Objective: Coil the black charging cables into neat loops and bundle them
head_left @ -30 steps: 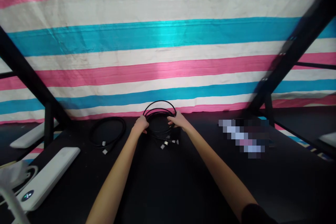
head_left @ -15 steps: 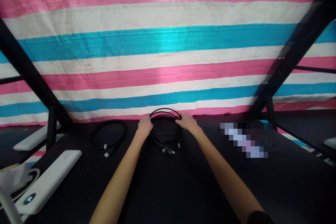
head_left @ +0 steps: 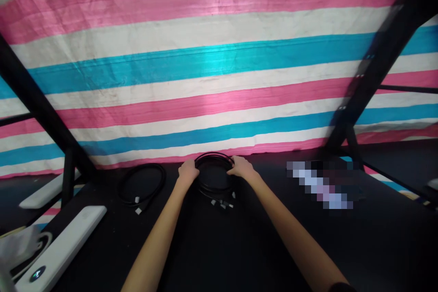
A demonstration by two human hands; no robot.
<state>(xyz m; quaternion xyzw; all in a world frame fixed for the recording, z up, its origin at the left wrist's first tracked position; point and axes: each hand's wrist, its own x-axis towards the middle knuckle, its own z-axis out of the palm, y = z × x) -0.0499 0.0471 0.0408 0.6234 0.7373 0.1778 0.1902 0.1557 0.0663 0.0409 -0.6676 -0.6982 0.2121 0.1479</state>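
Note:
A coiled black cable (head_left: 215, 189) with several loops lies on the dark table, its grey and silver plugs (head_left: 222, 204) gathered on the near side. My left hand (head_left: 188, 172) is closed around the left side of the coil. On the opposite side, my right hand (head_left: 241, 167) grips the loops between thumb and fingers. The fingertips of both hands are partly hidden behind the coil. To the left, apart from my hands, rests another coiled black cable (head_left: 160, 178) with two light-coloured plugs (head_left: 138, 210).
A white power bank (head_left: 68, 242) with a round display lies at the left, beside a white adapter and cord (head_left: 20, 244). A pixelated item (head_left: 318, 182) is at the right. Black frame bars (head_left: 369, 73) flank the table before a striped sheet (head_left: 212, 64).
The upper loops of the coil have come down and sit closer together, with both hands still on it. The whole view has shifted and tilted slightly.

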